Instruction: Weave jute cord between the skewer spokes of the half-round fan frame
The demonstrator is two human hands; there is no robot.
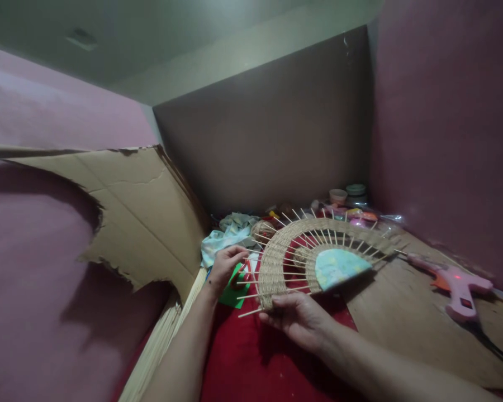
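A half-round woven fan (pixel 272 265) with a wide band of twisted natural cord is held up in front of me. Thin sticks radiate through the band and stick out past its edge. At its centre sits a half-disc of pale blue patterned fabric (pixel 339 269). My right hand (pixel 297 319) grips the band's lower left end, thumb on top and fingers beneath. Beside the fan's left edge, my left hand (pixel 227 269) is closed in a pinch close to the stick tips; what lies between the fingertips is too small to make out.
A pink glue gun (pixel 461 287) with a lit red light lies on a board (pixel 411 329) at right. Torn cardboard (pixel 138 212) leans on the left wall above a bundle of pale sticks (pixel 161 340). Behind are crumpled blue fabric (pixel 228 237), a cord ball (pixel 263 231) and red-handled scissors (pixel 241 279).
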